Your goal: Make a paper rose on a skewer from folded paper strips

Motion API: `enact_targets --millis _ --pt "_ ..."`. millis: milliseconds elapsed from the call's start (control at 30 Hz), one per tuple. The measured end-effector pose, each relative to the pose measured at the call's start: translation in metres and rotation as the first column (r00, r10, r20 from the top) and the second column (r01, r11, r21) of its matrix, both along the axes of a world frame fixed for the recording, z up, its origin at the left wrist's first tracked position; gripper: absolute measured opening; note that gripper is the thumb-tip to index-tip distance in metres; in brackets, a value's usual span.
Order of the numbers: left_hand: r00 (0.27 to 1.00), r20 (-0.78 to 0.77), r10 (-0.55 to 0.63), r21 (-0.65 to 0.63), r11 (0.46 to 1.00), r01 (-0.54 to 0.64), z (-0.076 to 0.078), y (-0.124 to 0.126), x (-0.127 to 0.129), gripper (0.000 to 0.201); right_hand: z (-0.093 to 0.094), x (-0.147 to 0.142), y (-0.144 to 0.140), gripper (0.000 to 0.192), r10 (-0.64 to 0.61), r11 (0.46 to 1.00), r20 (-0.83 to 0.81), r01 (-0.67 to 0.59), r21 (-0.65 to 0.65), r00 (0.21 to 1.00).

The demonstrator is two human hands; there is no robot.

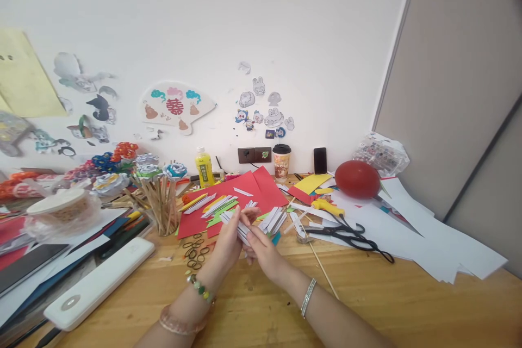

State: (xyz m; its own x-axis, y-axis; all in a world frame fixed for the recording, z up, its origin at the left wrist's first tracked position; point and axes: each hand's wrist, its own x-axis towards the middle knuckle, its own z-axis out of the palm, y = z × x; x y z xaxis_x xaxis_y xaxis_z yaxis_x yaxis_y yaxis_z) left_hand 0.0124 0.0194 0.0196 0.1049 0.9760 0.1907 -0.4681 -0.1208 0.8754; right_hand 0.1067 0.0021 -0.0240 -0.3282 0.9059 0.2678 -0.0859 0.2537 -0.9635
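My left grip (230, 236) and right grip (263, 250) hold folded white paper strips (242, 231). Beyond, green strips (223, 211) lie loose; leftward, rubber bands (191, 253) lie unused.

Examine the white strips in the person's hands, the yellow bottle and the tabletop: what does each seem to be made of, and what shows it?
White strips: probably matte paper, given thin layers with straight edges. Yellow bottle: likely smooth plastic, from its shape and light cap, though glass remains possible. Tabletop: wood or wood-look laminate with a soft sheen; brown grain shows.
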Motion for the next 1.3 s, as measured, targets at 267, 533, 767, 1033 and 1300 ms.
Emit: enact_targets --millis 267,533,767,1033,1300 --pt "0.99 -0.047 0.131 -0.081 0.988 -0.134 -0.001 0.001 0.003 0.054 0.01 0.009 -0.001 0.02 -0.346 0.899 0.465 0.145 0.414 0.815" --pt "0.987 0.004 -0.16 -0.06 0.985 0.16 0.001 -0.004 -0.002 0.045 0.012 0.017 0.002 0.029 0.322 0.92 -0.269 -0.367 -0.136 0.908" --pt "0.992 0.013 -0.127 -0.018 0.992 0.127 0.001 0.0 -0.004 0.04 0.02 0.029 0.004 0.025 0.435 0.763 -0.533 -0.611 -0.211 0.726" --pt "0.986 -0.13 -0.105 -0.031 0.994 0.102 -0.006 0.005 0.0 0.039 0.013 0.007 0.005 0.051 -0.028 0.996 -0.116 0.018 -0.084 0.993" --pt "0.991 -0.1 -0.085 -0.052 0.995 0.08 -0.004 0.007 -0.003 0.029 0.01 0.025 0.011 0.042 0.263 0.932 -0.099 -0.279 -0.231 0.96"
